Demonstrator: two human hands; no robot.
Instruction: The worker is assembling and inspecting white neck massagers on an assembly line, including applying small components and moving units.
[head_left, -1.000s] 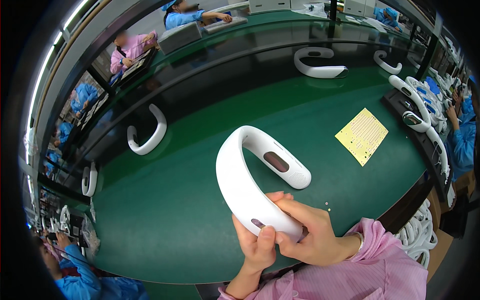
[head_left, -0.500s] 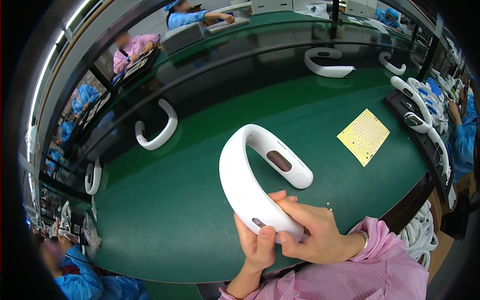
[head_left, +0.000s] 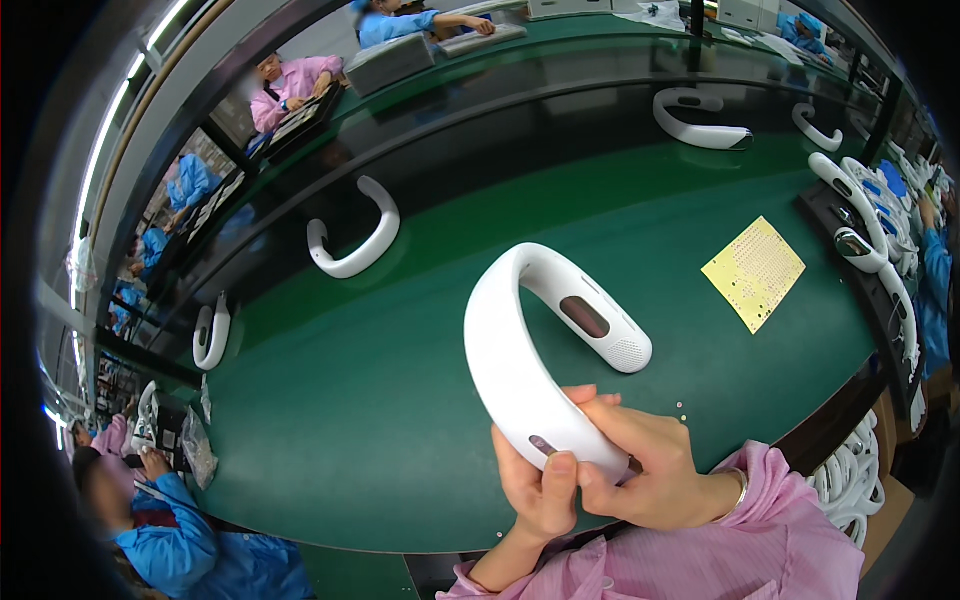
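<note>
White and smooth, a curved band (head_left: 500, 345) is held over the green bench (head_left: 340, 450) in front of the person; whether its far end touches the surface is hard to tell. The left hand (head_left: 540, 492) grips the near end, thumb beside a small dark window (head_left: 541, 445), and the right hand (head_left: 655, 465) grasps that same end. A dotted yellow sheet (head_left: 755, 273) lies to the right.

Band (head_left: 498, 350): right up front, over the table (head_left: 330, 450)
Sheet (head_left: 755, 275): there it lies, on the table, right of the band
Tray (head_left: 822, 212): farther right, past the sheet
Rear bands (head_left: 372, 250): strung out behind, left and right
</note>
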